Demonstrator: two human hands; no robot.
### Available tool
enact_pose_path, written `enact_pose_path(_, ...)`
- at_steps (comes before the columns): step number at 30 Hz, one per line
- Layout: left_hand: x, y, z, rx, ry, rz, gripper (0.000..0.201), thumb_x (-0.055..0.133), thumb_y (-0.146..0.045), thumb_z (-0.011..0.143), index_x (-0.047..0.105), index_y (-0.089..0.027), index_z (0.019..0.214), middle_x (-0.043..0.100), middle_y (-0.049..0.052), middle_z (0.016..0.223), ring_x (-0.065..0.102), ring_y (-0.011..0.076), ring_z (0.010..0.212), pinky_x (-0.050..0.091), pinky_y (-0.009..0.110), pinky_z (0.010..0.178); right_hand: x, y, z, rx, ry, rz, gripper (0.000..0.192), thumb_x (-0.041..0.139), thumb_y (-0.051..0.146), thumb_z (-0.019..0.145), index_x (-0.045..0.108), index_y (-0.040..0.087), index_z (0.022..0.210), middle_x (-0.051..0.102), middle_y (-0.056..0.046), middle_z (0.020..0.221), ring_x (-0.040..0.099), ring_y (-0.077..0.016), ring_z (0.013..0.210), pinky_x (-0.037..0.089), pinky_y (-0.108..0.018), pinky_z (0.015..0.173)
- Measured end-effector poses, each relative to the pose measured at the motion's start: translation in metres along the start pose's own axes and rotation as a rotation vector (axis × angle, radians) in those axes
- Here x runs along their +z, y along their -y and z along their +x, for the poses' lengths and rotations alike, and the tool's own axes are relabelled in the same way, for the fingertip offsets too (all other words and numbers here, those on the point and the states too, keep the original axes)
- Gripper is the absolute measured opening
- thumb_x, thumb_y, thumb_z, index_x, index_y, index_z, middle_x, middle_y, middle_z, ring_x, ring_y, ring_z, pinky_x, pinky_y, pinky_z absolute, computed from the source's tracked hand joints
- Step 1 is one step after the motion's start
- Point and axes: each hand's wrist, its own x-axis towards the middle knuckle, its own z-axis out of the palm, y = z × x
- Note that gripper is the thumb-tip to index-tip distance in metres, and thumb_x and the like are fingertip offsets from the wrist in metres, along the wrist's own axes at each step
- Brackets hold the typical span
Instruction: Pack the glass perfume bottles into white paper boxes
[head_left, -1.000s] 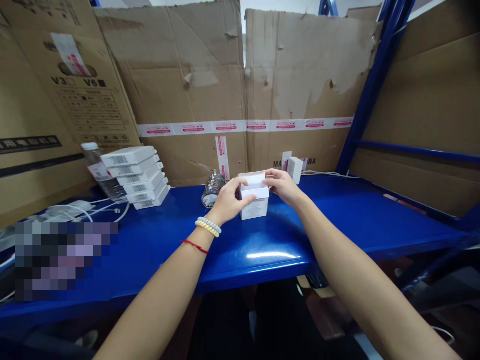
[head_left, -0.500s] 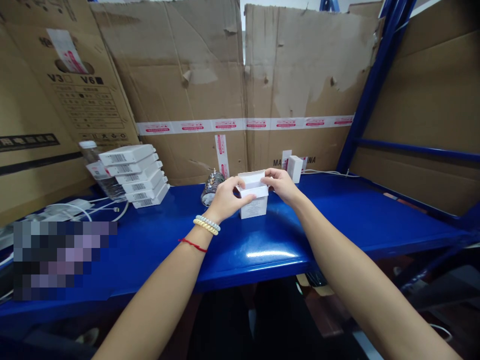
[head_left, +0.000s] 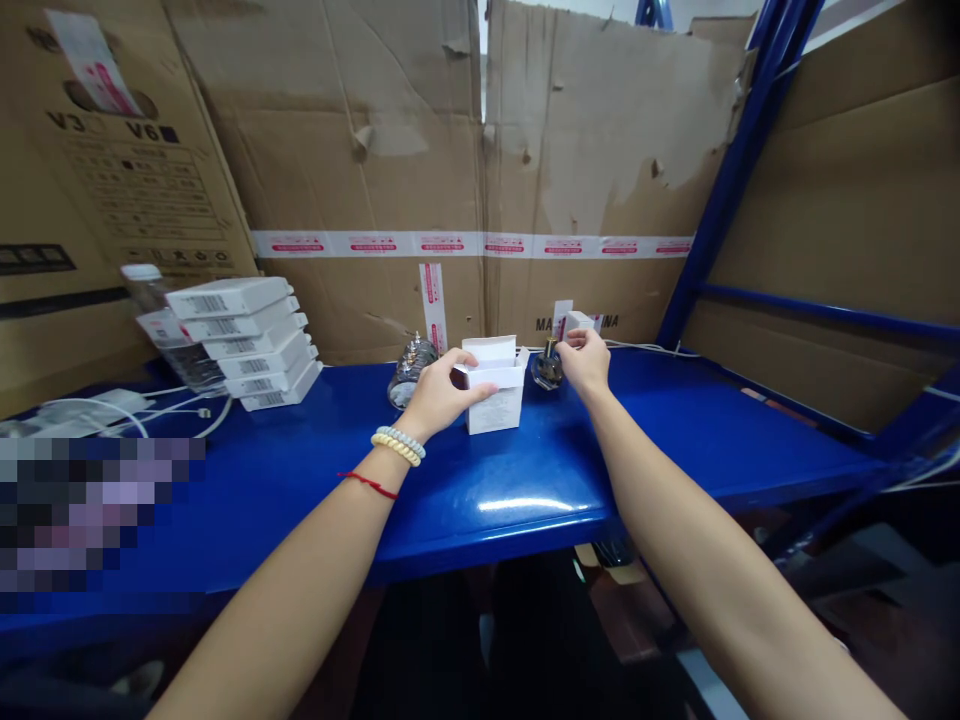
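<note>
An open white carton point(head_left: 495, 408) stands upright on the blue shelf, its flap raised at the back. My left hand point(head_left: 450, 388) pinches the carton's upper left side, with the thumb across its front edge. Just right of the carton is a small dark glass bottle point(head_left: 547, 371) with a gold neck. Curled fingers of my right hand point(head_left: 589, 362) are at that neck, closed on it as far as I can see. Left of the carton, partly behind my left hand, lies a dark ribbed round object with a pointed metallic top point(head_left: 412, 362).
A stack of several white boxes point(head_left: 251, 340) rises at the left, beside a clear plastic bottle point(head_left: 161, 325) and white cables point(head_left: 150, 405). Another small white box point(head_left: 579, 320) is behind my right hand. Cardboard point(head_left: 360, 190) walls the back; a blue post point(head_left: 739, 160) stands at the right.
My right hand has left the carton's flap and moved right to the dark glass bottle, which now shows. My left hand keeps hold of the carton. The view has shifted slightly.
</note>
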Motion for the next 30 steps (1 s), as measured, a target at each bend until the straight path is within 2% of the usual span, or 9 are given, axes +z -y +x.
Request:
enact_pose_path(2, 0.000, 0.001, 0.000, -0.003, 0.003, -0.009, 0.038, 0.075, -0.044, 0.064, 0.058, -0.019, 0.088, 0.063, -0.001, 0.082, 0.054, 0.0131, 0.065, 0.042, 0.027, 0.065, 0.001, -0.010, 0.005, 0.072, 0.082, -0.078, 0.039, 0.064, 0.028, 0.060, 0.059, 0.018, 0.098, 0.066, -0.011, 0.099, 0.062, -0.0254, 0.095, 0.047, -0.037, 0.087)
enact_pose_path(4, 0.001, 0.001, 0.000, 0.004, -0.005, -0.018, 0.038, 0.076, -0.044, 0.064, 0.057, -0.019, 0.087, 0.063, -0.001, 0.082, 0.053, 0.0131, 0.066, 0.042, 0.027, 0.065, 0.004, -0.018, 0.008, 0.116, 0.152, -0.135, 0.042, 0.069, 0.026, 0.054, 0.059, 0.019, 0.095, 0.066, -0.010, 0.097, 0.061, -0.0262, 0.094, 0.047, -0.038, 0.085)
enact_pose_path(9, 0.003, 0.003, 0.000, -0.010, -0.010, -0.030, 0.040, 0.076, -0.040, 0.065, 0.054, -0.020, 0.091, 0.062, 0.000, 0.084, 0.053, 0.0129, 0.067, 0.041, 0.027, 0.065, 0.005, -0.023, 0.008, 0.105, 0.206, -0.209, 0.041, 0.078, 0.029, 0.047, 0.059, 0.021, 0.082, 0.065, -0.009, 0.088, 0.061, -0.0277, 0.090, 0.048, -0.042, 0.083)
enact_pose_path(12, 0.004, 0.005, 0.001, -0.016, -0.007, -0.052, 0.044, 0.076, -0.040, 0.065, 0.053, -0.020, 0.096, 0.061, 0.000, 0.086, 0.055, 0.0143, 0.071, 0.043, 0.028, 0.068, 0.001, -0.016, 0.005, 0.108, 0.205, -0.261, 0.042, 0.076, 0.045, 0.053, 0.060, 0.020, 0.082, 0.066, -0.013, 0.092, 0.062, -0.0305, 0.092, 0.048, -0.044, 0.083)
enact_pose_path(14, 0.005, 0.007, 0.001, -0.018, -0.005, -0.058, 0.045, 0.076, -0.040, 0.065, 0.052, -0.020, 0.098, 0.061, 0.001, 0.088, 0.056, 0.0149, 0.073, 0.043, 0.029, 0.068, -0.001, -0.010, 0.003, 0.143, 0.184, -0.278, 0.037, 0.068, 0.048, 0.061, 0.062, 0.019, 0.083, 0.066, -0.016, 0.096, 0.062, -0.0319, 0.094, 0.048, -0.045, 0.083)
enact_pose_path(17, 0.005, 0.009, 0.001, -0.030, 0.006, -0.047, 0.046, 0.075, -0.041, 0.065, 0.052, -0.020, 0.099, 0.062, 0.001, 0.088, 0.056, 0.0150, 0.072, 0.043, 0.029, 0.068, -0.003, -0.006, 0.003, 0.157, 0.161, -0.260, 0.032, 0.063, 0.037, 0.065, 0.064, 0.018, 0.091, 0.067, -0.016, 0.103, 0.062, -0.0327, 0.101, 0.047, -0.044, 0.086)
enact_pose_path(23, 0.004, 0.009, 0.001, -0.023, 0.006, -0.060, 0.046, 0.075, -0.042, 0.065, 0.052, -0.020, 0.098, 0.061, 0.000, 0.085, 0.056, 0.0145, 0.069, 0.043, 0.028, 0.066, 0.000, -0.011, 0.007, 0.028, 0.253, -0.244, 0.050, 0.058, 0.015, 0.060, 0.064, 0.014, 0.109, 0.067, -0.014, 0.111, 0.060, -0.0308, 0.108, 0.046, -0.040, 0.092)
enact_pose_path(30, 0.000, 0.001, -0.001, -0.064, 0.047, -0.014, 0.045, 0.073, -0.041, 0.068, 0.051, -0.020, 0.100, 0.062, 0.001, 0.087, 0.056, 0.0146, 0.071, 0.044, 0.029, 0.069, 0.002, -0.017, 0.008, 0.064, 0.334, -0.339, 0.057, 0.065, 0.018, 0.059, 0.060, 0.014, 0.115, 0.068, -0.013, 0.107, 0.061, -0.0294, 0.106, 0.047, -0.036, 0.089)
